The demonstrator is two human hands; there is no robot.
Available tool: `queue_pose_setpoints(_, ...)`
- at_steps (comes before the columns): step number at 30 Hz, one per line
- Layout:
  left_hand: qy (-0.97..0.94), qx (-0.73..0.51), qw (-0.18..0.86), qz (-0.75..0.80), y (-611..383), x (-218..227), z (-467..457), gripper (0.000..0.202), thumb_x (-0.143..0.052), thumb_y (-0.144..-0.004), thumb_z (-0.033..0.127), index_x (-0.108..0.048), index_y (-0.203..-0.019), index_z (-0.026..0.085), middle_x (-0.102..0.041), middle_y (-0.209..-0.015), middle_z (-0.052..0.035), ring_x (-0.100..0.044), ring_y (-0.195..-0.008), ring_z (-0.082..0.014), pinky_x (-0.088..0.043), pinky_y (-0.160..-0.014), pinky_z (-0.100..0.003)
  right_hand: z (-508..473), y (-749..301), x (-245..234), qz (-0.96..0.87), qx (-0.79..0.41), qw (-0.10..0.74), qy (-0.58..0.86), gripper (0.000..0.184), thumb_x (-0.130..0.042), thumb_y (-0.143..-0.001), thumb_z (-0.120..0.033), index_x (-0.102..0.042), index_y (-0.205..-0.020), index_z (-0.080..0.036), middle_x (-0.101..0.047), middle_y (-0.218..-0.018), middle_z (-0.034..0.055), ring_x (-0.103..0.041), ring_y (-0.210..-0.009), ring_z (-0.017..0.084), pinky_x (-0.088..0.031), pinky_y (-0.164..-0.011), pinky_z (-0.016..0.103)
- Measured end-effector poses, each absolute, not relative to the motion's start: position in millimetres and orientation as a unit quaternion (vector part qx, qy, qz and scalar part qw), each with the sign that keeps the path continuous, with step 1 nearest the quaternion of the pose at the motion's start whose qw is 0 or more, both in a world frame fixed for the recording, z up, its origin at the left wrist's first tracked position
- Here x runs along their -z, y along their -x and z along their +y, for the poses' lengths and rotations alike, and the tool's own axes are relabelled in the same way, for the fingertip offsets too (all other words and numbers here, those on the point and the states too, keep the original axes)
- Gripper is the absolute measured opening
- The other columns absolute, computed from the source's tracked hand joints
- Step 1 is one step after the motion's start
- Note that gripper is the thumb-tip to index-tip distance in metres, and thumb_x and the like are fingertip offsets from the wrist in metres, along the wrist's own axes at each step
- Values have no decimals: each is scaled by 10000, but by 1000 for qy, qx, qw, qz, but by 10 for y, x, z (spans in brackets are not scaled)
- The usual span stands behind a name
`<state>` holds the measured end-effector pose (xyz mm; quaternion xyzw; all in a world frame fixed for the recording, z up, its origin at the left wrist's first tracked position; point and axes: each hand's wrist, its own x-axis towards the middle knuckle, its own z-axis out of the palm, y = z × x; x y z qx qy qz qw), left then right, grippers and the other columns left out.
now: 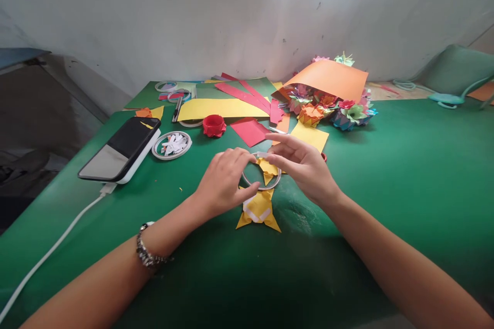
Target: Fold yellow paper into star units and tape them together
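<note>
At centre frame, our left hand [226, 177] grips the tape roll [277, 181] while our right hand [306, 164] pinches a white strip [263, 154]; we seem to be drawing tape, calling for a steady pull above the yellow folded paper [262, 203].

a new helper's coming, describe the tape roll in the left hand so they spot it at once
On the green table, find the pointed yellow paper piece near the middle. The tape roll is just beyond it, in the left hand. Unlike the ring filled with white scraps, it shows yellow paper through its hole.
</note>
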<state>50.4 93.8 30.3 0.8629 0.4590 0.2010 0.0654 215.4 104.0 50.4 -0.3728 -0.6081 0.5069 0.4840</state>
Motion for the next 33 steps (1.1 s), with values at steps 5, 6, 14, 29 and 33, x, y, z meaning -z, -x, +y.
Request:
queue_pose_setpoints(5,-888,-140,125,420,-457,-252,1076,197,-455,-809,319,-575,-922,211,-556,-1021,-44,-467,-948,-216,-321,-827,-406,1068,-2146,-475,-590,-515,494,378,191,-639,-679,-202,-575,-851,-149,-598,-692,-19,-583,-671,70,-494,-634,199)
queue_pose_setpoints(6,-891,-134,141,411,-422,-263,1106,198,-437,-821,320,-583,-911,222,-559,-1015,-36,-469,-949,-211,-317,-835,-413,1078,-2152,-469,-587,-511,499,382,177,-636,-681,-203,-572,-837,-151,-595,-697,-20,-584,-680,69,-495,-646,201)
queue_pose_setpoints(14,-904,-141,205,348,-173,-302,1205,179,-431,-796,152,-587,-884,169,-536,-941,-52,-498,-896,-151,-416,-780,-267,1086,-2191,-483,-592,-486,500,405,119,-621,-683,-220,-561,-757,-149,-599,-729,-3,-586,-697,81,-499,-638,218)
queue_pose_setpoints(29,-731,-265,-52,626,647,-553,1312,135,-486,-785,299,-571,-747,202,-538,-772,19,-471,-669,-123,-338,-586,-231,1120,-2203,-469,-590,-469,494,435,129,-641,-655,-258,-565,-687,-158,-603,-716,1,-572,-691,92,-488,-666,246)
queue_pose_setpoints(33,-778,-263,12,570,654,-582,1255,159,-476,-789,315,-558,-747,185,-519,-723,39,-455,-622,-91,-345,-608,-201,1120,-2203,-464,-592,-476,488,430,127,-648,-652,-251,-566,-678,-158,-598,-695,-6,-568,-665,85,-491,-647,237)
